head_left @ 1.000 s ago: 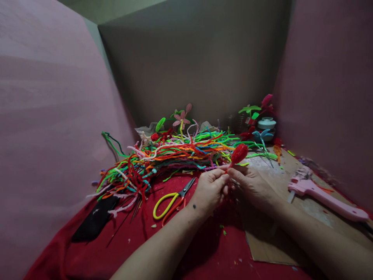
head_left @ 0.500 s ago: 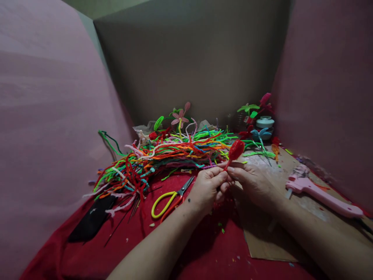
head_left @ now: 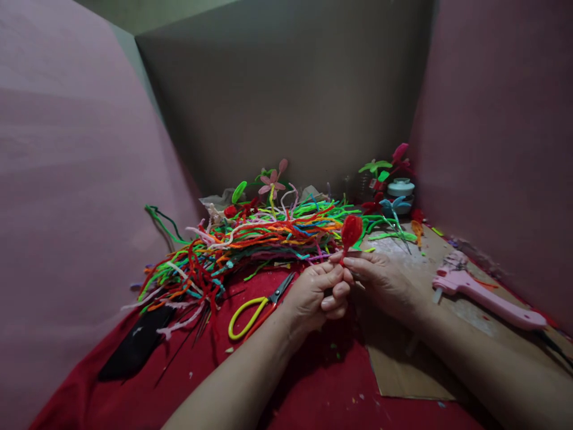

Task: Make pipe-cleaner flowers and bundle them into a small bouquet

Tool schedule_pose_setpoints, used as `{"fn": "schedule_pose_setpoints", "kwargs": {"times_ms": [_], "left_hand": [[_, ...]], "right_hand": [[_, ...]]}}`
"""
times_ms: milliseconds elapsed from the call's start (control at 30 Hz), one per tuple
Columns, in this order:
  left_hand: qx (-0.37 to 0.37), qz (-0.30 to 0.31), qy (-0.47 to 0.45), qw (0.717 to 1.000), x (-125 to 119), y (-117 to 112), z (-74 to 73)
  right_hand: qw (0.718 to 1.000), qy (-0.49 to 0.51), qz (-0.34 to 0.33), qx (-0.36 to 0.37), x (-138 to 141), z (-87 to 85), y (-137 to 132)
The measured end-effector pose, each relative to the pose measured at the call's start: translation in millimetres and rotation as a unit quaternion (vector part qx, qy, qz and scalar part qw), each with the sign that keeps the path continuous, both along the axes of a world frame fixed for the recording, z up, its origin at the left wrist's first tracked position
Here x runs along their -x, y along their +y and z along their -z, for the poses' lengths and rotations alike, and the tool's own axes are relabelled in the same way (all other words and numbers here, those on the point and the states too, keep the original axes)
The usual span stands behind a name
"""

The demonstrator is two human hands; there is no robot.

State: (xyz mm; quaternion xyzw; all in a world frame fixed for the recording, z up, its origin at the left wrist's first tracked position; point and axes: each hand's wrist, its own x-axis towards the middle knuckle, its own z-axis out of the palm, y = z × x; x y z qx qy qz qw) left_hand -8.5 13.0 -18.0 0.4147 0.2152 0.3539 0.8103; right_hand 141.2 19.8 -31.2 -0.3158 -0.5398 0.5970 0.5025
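A red pipe-cleaner petal (head_left: 351, 230), a fuzzy oval on a short twisted stem, stands upright between my two hands. My left hand (head_left: 323, 292) pinches the stem from the left, its other fingers curled. From the right, my right hand (head_left: 380, 278) has its thumb and fingertips closed on the same stem. The stem's lower end is hidden by the fingers. Just left of my left wrist lie scissors (head_left: 250, 313) with yellow and orange handles on the red cloth (head_left: 206, 400).
A large heap of coloured pipe cleaners (head_left: 268, 233) spreads behind my hands. On the cardboard (head_left: 403, 376) at right lies a pink glue gun (head_left: 487, 298). Finished pipe-cleaner flowers (head_left: 271, 181) and a pale-lidded jar (head_left: 400, 188) stand at the back. A black flat object (head_left: 134, 349) lies left.
The whole view has shifted a little, so most things sit slightly farther left. The red petal has turned more upright. Both hands keep their hold on its stem.
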Motion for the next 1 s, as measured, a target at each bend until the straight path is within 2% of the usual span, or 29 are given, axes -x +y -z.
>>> {"fn": "schedule_pose_setpoints", "kwargs": {"times_ms": [200, 367, 533, 633, 700, 800, 900, 1000], "left_hand": [[-0.013, -0.023, 0.005, 1.000, -4, 0, 6.6], [-0.019, -0.044, 0.014, 0.999, -10, 3, 5.9], [-0.062, -0.092, 0.038, 0.993, -15, 5, 5.9], [-0.091, -0.091, 0.046, 0.991, -15, 6, 8.9], [-0.077, -0.089, 0.050, 0.992, -13, 6, 7.9], [-0.025, -0.069, 0.041, 0.996, -10, 7, 3.5], [0.010, -0.016, 0.008, 1.000, -5, 8, 2.5], [0.037, 0.048, -0.039, 0.997, 1, 9, 6.8]], "right_hand": [[1.000, -0.006, 0.026, 0.014, 1, 6.4, 0], [0.998, 0.028, 0.036, 0.050, 4, 1.2, -4], [0.994, 0.060, 0.016, 0.090, 7, -5.1, -9], [0.994, 0.061, -0.009, 0.087, 6, -2.7, -9], [0.995, 0.068, -0.007, 0.076, 6, 1.8, -7], [0.994, 0.084, 0.001, 0.069, 4, 8.5, -3], [0.992, 0.096, -0.017, 0.083, 3, 9.4, -2], [0.993, 0.094, -0.035, 0.060, 2, 5.5, -3]]}}
